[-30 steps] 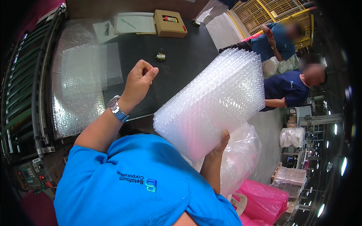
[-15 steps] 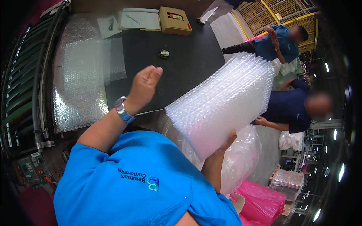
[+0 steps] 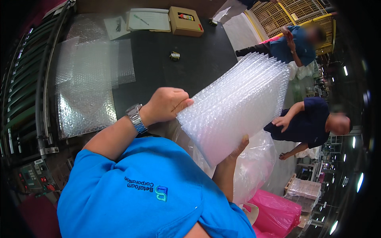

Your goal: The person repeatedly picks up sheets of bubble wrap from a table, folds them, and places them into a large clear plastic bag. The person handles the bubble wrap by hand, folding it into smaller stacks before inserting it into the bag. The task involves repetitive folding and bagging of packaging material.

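Note:
A thick stack of clear bubble wrap sheets [image 3: 238,115] is held up, tilted, in front of my chest. Under its lower right edge my right hand [image 3: 237,150] grips it, thumb on the near face and the other fingers hidden behind. My left hand [image 3: 168,104], with a metal watch on the wrist, is closed at the stack's left corner. Its thumb and curled fingers pinch the sheet edges there. On the left side of the dark table [image 3: 158,75] lie more bubble wrap sheets [image 3: 85,95], flat and overlapping.
A tape measure [image 3: 174,56], a clipboard with papers and pen [image 3: 149,20] and a cardboard box [image 3: 185,22] sit on the table. Rollers [image 3: 27,75] run along the left. Two people [image 3: 295,45] [image 3: 305,119] stand at right; pink plastic bundles [image 3: 274,212] lie lower right.
My left hand has come down and right, from the air above the table to the stack's left corner. The nearer person at right has shifted their arms. My right hand keeps its hold.

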Demonstrator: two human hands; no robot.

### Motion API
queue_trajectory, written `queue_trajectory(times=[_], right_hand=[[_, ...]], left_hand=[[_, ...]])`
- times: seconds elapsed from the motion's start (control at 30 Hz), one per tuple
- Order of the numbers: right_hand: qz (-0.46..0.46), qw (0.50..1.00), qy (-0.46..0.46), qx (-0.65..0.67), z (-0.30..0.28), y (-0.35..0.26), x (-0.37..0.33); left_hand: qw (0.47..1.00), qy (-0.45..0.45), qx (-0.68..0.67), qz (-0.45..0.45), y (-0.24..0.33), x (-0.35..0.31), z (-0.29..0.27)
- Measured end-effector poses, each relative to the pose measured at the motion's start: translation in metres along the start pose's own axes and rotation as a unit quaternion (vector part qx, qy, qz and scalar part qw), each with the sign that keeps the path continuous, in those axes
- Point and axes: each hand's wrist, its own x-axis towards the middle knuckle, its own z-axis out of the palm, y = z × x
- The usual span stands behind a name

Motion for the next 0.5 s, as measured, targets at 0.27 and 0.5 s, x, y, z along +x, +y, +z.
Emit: queue_trajectory(times=[0.27,0.5], right_hand=[[-0.063,0.997,0.029,-0.038,-0.002,-0.013,0.001],[-0.048,0.998,0.019,-0.037,-0.002,-0.006,0.003]], left_hand=[[0.951,0.211,-0.013,-0.225,-0.015,0.01,-0.042],[0.977,-0.081,-0.096,-0.174,0.007,-0.007,-0.009]])
